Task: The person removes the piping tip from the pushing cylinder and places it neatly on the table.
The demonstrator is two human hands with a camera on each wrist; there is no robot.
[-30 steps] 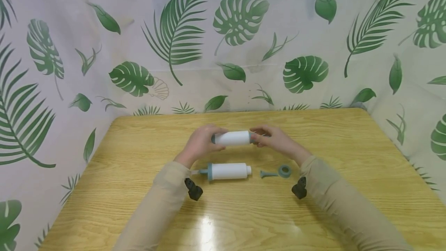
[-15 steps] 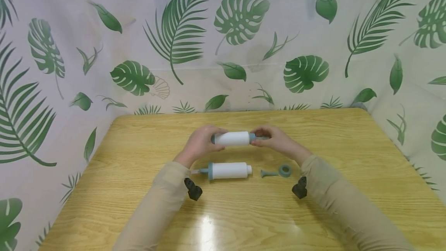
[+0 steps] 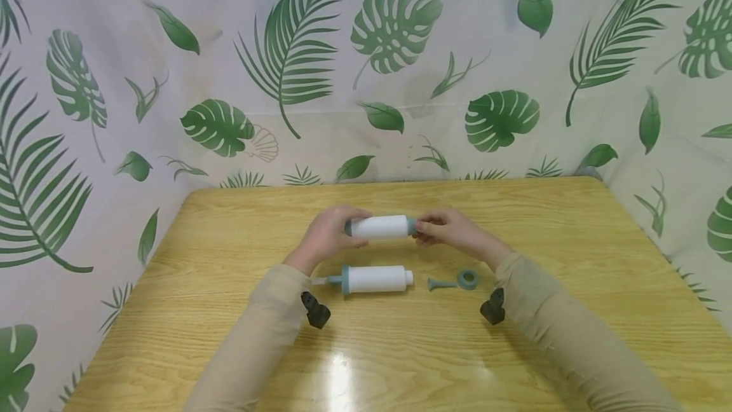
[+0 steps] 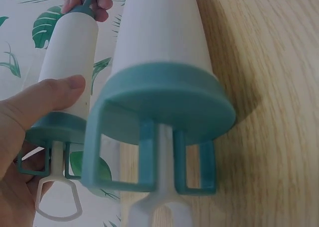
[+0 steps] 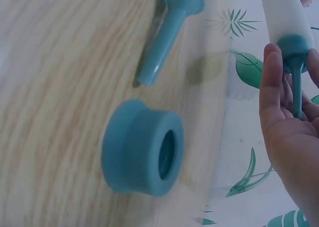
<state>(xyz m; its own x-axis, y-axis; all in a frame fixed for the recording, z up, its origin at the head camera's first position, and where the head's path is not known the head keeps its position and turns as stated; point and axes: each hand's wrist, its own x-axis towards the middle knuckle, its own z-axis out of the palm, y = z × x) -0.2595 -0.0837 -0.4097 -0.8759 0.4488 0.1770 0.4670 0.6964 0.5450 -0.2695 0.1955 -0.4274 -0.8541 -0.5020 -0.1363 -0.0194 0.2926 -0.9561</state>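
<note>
Over the far half of the table, my left hand (image 3: 326, 238) grips the white barrel of an icing syringe (image 3: 380, 227) near its handle end. In the left wrist view, a white pull ring (image 4: 58, 197) and teal finger loops stick out below that hand. My right hand (image 3: 454, 232) pinches the teal cap (image 5: 293, 44) at the other end, and a slim teal nozzle (image 5: 297, 82) points from it toward the palm. A second icing syringe (image 3: 376, 279) lies nearer on the table, its bare white neck pointing right.
Right of the lying syringe are a loose teal nozzle (image 3: 442, 284) and a teal ring cap (image 5: 144, 152), both on the wooden table (image 3: 400, 348). A leaf-patterned sheet (image 3: 423, 94) hangs behind the table and on both sides.
My right fingers have shifted round the teal cap, loosening and then closing on it again. My left hand and the held syringe stay nearly in place.
</note>
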